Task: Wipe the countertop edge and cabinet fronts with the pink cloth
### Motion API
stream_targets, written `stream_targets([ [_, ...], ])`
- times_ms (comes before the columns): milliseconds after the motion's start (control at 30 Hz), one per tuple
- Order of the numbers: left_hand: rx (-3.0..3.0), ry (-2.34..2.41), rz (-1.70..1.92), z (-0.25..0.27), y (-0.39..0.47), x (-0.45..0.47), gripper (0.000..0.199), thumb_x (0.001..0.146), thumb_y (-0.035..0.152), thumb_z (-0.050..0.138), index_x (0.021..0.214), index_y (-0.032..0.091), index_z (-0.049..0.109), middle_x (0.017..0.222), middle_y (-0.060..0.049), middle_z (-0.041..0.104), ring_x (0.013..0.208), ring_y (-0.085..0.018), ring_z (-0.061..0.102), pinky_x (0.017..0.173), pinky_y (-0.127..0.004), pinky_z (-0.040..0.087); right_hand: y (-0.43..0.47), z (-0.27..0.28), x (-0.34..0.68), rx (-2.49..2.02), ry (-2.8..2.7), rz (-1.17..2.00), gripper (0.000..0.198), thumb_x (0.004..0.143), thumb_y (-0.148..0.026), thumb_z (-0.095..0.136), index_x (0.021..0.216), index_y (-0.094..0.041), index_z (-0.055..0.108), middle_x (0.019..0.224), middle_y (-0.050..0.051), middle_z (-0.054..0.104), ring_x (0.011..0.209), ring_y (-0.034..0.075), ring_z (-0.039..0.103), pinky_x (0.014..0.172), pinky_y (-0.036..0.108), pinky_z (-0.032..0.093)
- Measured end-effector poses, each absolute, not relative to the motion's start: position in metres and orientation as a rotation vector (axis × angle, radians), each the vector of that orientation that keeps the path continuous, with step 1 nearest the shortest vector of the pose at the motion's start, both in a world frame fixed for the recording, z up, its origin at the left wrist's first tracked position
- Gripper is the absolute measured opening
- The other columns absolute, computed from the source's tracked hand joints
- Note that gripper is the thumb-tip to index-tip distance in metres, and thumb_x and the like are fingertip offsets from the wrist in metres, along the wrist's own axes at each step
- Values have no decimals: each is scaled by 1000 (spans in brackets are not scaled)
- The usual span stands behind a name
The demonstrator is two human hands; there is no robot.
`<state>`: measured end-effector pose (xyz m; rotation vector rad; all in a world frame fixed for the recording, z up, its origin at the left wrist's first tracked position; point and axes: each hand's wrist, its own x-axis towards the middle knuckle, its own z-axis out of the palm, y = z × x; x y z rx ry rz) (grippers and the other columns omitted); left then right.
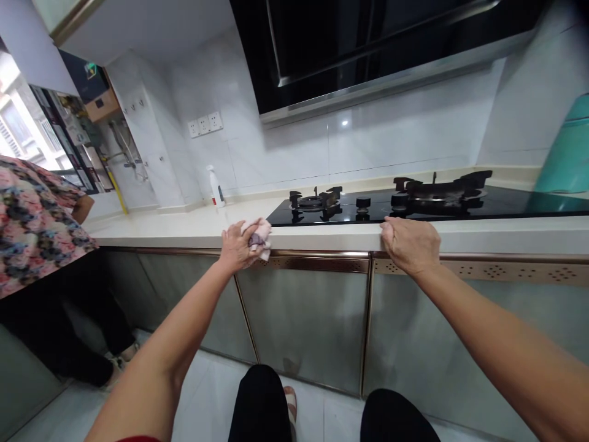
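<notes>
Head view shows wiping that looks to be under way: a crumpled pale pink-and-white cloth with a dark purplish patch [262,233] lies at the rounded front edge of the long cream stone countertop [322,236], just left of the black glass gas cooktop [510,205]. How much of the surface has been wiped cannot be told — the cream stone near the cloth shows no plain mark, and whether the cooktop has been wiped is equally unclear. A white spray bottle with a red patch [216,187] stands upright by the tiled wall, out of either hand's grasp.

The left hand [236,245] is clamped on the cloth, its bare forearm slanting up from the lower left. The right hand [411,242] is at the counter edge before the cooktop knobs, fingers curled together in a loose fist — whether anything is inside, I cannot tell.
</notes>
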<state>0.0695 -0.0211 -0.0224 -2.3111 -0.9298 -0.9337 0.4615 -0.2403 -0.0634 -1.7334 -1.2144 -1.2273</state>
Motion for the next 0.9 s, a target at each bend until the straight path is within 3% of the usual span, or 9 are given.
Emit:
stream_targets([
  [233, -2286, -1000, -919, -9, -23, 66, 55, 92, 56, 59, 141, 31, 57, 135, -12, 53, 124, -33, 51, 105, -52, 42, -237, -59, 452, -1747, -1164, -1264, 37, 97, -29, 40, 97, -13, 74, 96, 11, 76, 89, 23, 66, 81, 36, 39],
  [400, -2310, -707, -1002, -20, -73, 139, 59, 88, 63, 63, 139, 33, 59, 139, -13, 51, 120, -35, 50, 102, -55, 42, -237, -57, 450, -1820, -1126, -1269, 38, 99, -30, 38, 90, -16, 72, 87, 10, 74, 82, 23, 64, 75, 37, 35],
  [533, -2362, -516, -1043, -31, -122, 220, 67, 86, 69, 60, 145, 36, 55, 134, -14, 52, 113, -36, 50, 94, -55, 43, -240, -56, 447, -1832, -1160, -1242, 38, 98, -30, 36, 93, -16, 71, 92, 12, 74, 87, 24, 64, 77, 37, 35],
  [667, -2366, -394, -1075, -34, -160, 279, 78, 82, 63, 67, 153, 40, 43, 134, -13, 50, 110, -36, 50, 92, -53, 41, -246, -52, 444, -1869, -1185, -1213, 41, 98, -29, 34, 96, -14, 72, 94, 14, 75, 87, 25, 64, 78, 38, 37],
  [900, -2423, -250, -1010, -31, -144, 265, 71, 82, 54, 71, 148, 39, 50, 143, -12, 48, 117, -34, 50, 95, -47, 40, -255, -53, 450, -1833, -1299, -1141, 46, 101, -32, 34, 113, -12, 73, 116, 15, 74, 105, 27, 67, 88, 38, 42],
])
